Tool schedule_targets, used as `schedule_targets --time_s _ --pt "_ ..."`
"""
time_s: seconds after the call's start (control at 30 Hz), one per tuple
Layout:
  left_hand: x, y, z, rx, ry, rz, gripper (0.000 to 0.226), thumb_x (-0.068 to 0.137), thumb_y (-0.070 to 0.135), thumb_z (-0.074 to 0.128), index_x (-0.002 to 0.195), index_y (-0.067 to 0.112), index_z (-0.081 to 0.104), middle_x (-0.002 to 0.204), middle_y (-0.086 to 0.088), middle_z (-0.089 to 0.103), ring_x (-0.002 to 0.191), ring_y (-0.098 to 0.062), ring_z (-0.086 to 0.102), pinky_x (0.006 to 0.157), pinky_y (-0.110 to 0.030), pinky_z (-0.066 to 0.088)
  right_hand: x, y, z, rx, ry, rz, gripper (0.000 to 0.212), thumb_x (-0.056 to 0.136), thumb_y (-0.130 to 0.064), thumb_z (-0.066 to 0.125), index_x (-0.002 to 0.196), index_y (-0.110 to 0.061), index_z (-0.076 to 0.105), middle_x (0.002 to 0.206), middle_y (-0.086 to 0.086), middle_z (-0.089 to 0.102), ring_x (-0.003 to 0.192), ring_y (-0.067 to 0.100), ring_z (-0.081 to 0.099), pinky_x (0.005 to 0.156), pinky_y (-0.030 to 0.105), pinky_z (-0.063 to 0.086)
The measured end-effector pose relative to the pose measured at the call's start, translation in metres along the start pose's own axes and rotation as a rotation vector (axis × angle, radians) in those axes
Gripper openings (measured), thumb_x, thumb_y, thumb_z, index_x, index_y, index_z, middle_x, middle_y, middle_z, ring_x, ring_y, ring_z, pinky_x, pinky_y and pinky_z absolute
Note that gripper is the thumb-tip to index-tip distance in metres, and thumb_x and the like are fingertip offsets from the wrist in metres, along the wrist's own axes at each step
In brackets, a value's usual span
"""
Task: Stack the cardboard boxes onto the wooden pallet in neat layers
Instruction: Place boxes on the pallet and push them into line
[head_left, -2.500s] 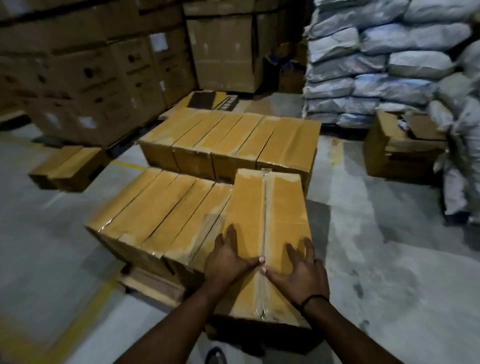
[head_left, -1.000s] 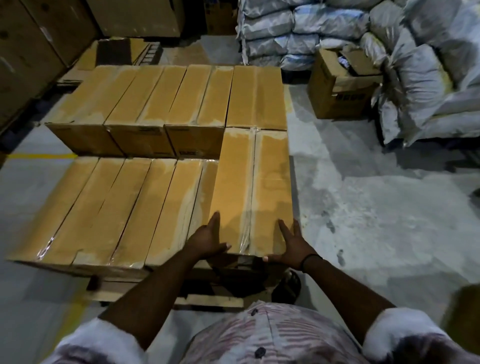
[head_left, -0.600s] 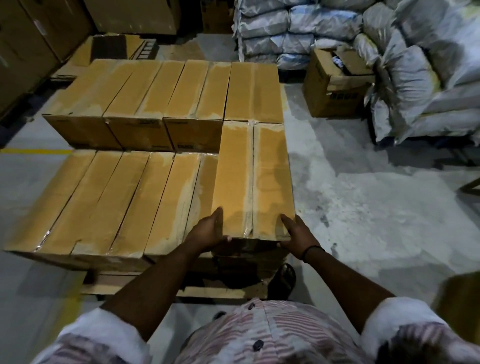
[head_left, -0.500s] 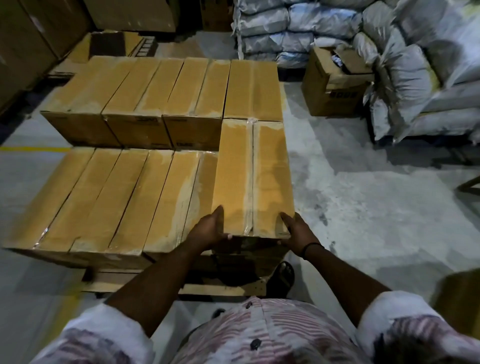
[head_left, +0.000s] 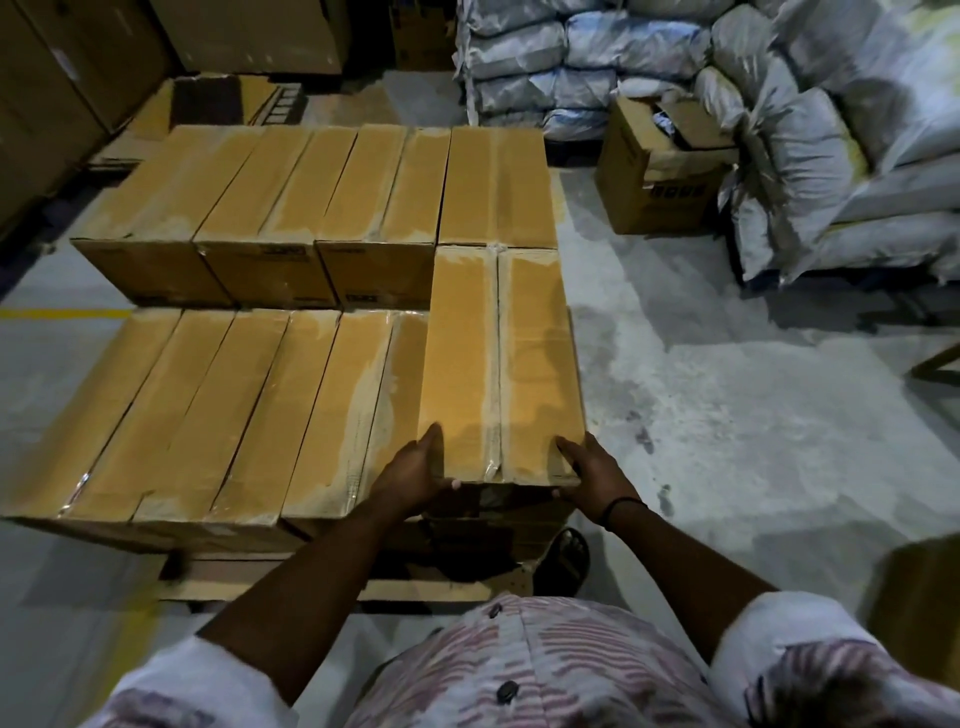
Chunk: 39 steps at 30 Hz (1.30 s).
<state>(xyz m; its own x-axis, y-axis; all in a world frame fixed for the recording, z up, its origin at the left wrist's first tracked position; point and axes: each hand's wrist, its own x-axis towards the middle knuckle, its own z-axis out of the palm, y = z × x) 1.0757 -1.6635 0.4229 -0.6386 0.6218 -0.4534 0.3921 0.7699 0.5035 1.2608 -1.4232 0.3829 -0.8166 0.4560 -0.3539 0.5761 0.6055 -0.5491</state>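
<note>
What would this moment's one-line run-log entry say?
phase: placing | left hand: grips near-left corner of top box | right hand: grips near-right corner | wooden pallet: under the stack

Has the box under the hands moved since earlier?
Yes. The box slid toward the far stack: its near end overhung the near edge of the neighbouring row before; now it stops short of it, far end meeting that stack.

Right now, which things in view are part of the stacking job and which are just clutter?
Job: left hand and right hand, the taped cardboard box they grip, row of boxes beside it, wooden pallet, taller box stack behind.

Lying about: open carton, grey sacks, large cartons at left, yellow floor line.
</note>
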Motion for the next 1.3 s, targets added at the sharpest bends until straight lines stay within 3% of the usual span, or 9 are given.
schedule_targets --time_s 0.2,0.33,0.43,0.5,0.77,0.9,1.0,1.17,1.3 --pt "0.004 0.003 0.003 0.038 -0.02 -0.014 0.108 0.083 0.045 0.08 0.161 0.024 0.008 0.145 -0.021 0.044 0.125 -0.036 0.051 0.096 -0.039 0.05 -0.001 0.002 -0.001 0.085 -0.004 0.0 0.087 0.08 -0.02 0.085 0.154 -0.024 0.039 0.164 0.007 0.021 0.145 0.032 0.035 0.114 0.043 0.04" --pt "0.006 0.02 0.004 0.262 -0.015 0.002 0.107 0.085 0.051 0.073 0.161 0.027 0.001 0.166 -0.019 -0.018 0.149 -0.052 0.013 0.119 -0.057 0.024 0.0 -0.003 -0.012 0.166 -0.046 0.016 0.101 0.081 -0.045 0.081 0.16 -0.023 0.022 0.166 0.002 0.019 0.148 0.027 0.03 0.116 0.038 0.036" --pt "0.016 0.047 0.006 0.398 -0.002 0.11 0.11 0.081 0.06 0.071 0.161 0.033 0.0 0.163 -0.013 -0.032 0.152 -0.046 -0.011 0.121 -0.061 0.005 0.008 -0.007 -0.019 0.324 -0.012 0.126 0.107 0.084 -0.056 0.074 0.162 -0.026 0.007 0.165 0.002 0.027 0.143 0.028 0.041 0.105 0.032 0.043" --pt "0.024 0.069 0.01 0.422 -0.002 0.156 0.1 0.086 0.056 0.065 0.161 0.033 0.002 0.165 -0.01 -0.028 0.153 -0.044 -0.008 0.124 -0.059 0.005 0.017 -0.01 -0.024 0.388 -0.008 0.18 0.104 0.088 -0.058 0.069 0.162 -0.026 0.004 0.162 0.006 0.034 0.136 0.03 0.049 0.097 0.032 0.046" --pt "0.08 0.143 0.021 0.527 -0.05 0.224 0.09 0.094 0.056 0.058 0.162 0.024 0.009 0.167 -0.015 -0.018 0.153 -0.046 0.004 0.124 -0.051 0.017 0.067 0.006 -0.034 0.492 -0.123 0.277 0.09 0.091 -0.068 0.056 0.158 -0.015 0.025 0.162 0.011 0.033 0.143 0.032 0.04 0.109 0.041 0.04" --pt "0.106 0.17 0.026 0.628 -0.051 0.274 0.086 0.096 0.054 0.056 0.162 0.019 0.013 0.167 -0.021 -0.012 0.153 -0.044 0.008 0.122 -0.047 0.017 0.091 0.019 -0.043 0.666 -0.202 0.34 0.105 0.081 -0.091 0.029 0.155 -0.017 0.035 0.16 0.012 0.036 0.142 0.032 0.041 0.113 0.041 0.034" --pt "0.125 0.184 0.032 0.643 -0.071 0.272 0.086 0.098 0.056 0.052 0.162 0.017 0.011 0.168 -0.018 -0.01 0.153 -0.043 0.01 0.122 -0.046 0.021 0.112 0.029 -0.045 0.823 -0.213 0.38 0.085 0.094 -0.078 0.024 0.156 -0.02 0.036 0.161 0.012 0.034 0.144 0.032 0.037 0.116 0.043 0.029" --pt "0.146 0.197 0.038 0.654 -0.116 0.256 0.088 0.1 0.055 0.047 0.162 0.013 0.001 0.168 -0.015 -0.013 0.154 -0.041 0.006 0.123 -0.045 0.021 0.138 0.042 -0.044 0.907 -0.282 0.47 0.084 0.095 -0.078 0.021 0.153 -0.021 0.042 0.158 0.013 0.039 0.142 0.032 0.041 0.115 0.043 0.031" --pt "0.152 0.197 0.039 0.647 -0.142 0.248 0.093 0.099 0.061 0.045 0.162 0.016 -0.006 0.168 -0.011 -0.016 0.155 -0.039 0.001 0.125 -0.045 0.019 0.154 0.056 -0.034 0.959 -0.337 0.508 0.105 0.079 -0.094 0.017 0.145 -0.021 0.055 0.15 0.011 0.051 0.133 0.031 0.051 0.11 0.041 0.037"
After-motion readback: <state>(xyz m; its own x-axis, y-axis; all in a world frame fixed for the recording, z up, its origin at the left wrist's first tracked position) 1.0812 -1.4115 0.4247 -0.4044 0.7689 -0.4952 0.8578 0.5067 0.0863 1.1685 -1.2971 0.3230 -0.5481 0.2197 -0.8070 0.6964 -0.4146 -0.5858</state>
